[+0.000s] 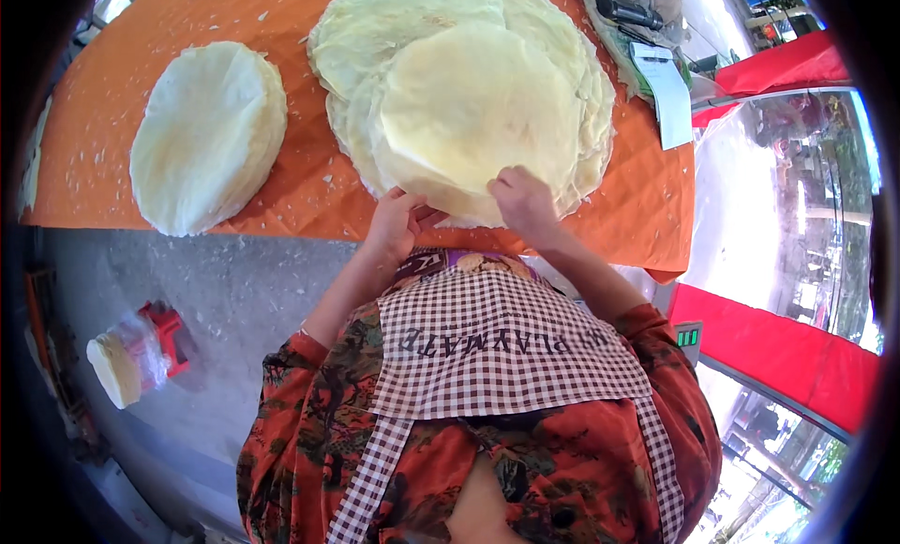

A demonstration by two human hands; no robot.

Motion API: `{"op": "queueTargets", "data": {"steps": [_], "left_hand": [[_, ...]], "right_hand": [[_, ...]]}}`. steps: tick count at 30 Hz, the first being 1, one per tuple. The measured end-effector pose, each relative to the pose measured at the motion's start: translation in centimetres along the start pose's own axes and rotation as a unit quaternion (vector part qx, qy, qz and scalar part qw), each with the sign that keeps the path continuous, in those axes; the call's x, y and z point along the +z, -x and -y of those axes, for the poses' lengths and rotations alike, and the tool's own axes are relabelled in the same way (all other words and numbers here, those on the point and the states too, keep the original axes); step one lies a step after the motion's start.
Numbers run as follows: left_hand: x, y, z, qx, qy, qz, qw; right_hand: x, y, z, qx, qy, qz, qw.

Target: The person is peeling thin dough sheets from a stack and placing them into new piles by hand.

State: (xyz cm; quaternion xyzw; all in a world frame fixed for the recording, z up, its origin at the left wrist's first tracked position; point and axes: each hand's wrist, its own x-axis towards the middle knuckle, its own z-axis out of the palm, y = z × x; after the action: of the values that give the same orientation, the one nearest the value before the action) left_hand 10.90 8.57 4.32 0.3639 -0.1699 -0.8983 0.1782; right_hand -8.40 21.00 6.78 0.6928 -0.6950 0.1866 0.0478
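In front of me lies a broad pile of thin, round, pale-yellow flatbread sheets (352,66), their ragged edges overlapping. On top sits a smoother round sheet (478,103) whose near rim is raised a little. My left hand (398,223) is at that near rim, left of its middle, fingers bent and closed about the edge. To its right, my right hand (523,202) pinches the same rim, its fingers curled together. The fingertips of both hands are partly hidden. A separate, neater stack of round sheets (208,136) stands to the left, apart from my hands.
An orange cloth (300,192) strewn with pale crumbs covers the table. At the back right are a dark bottle-like object (628,12) and a paper slip (664,89). Below left, a red stool (164,338) stands beside a plastic-wrapped pale stack (114,370). Red fabric (769,347) hangs at right.
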Motion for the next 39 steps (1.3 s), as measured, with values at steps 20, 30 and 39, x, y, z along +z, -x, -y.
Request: {"op": "queueTargets", "data": {"steps": [20, 30, 39], "left_hand": [[2.1, 0.7, -1.0, 0.054, -0.034, 0.095, 0.993], [0.7, -0.8, 0.6, 0.053, -0.059, 0.058, 0.995], [-1.5, -4.7, 4.1, 0.125, -0.198, 0.019, 0.972]], "right_hand": [[0.7, -1.8, 3.4, 0.050, -0.107, 0.046, 0.992], [2.9, -2.9, 3.4, 0.096, -0.052, 0.129, 0.986], [-2.8, -13.4, -9.8, 0.164, -0.109, 0.212, 0.957]]}}
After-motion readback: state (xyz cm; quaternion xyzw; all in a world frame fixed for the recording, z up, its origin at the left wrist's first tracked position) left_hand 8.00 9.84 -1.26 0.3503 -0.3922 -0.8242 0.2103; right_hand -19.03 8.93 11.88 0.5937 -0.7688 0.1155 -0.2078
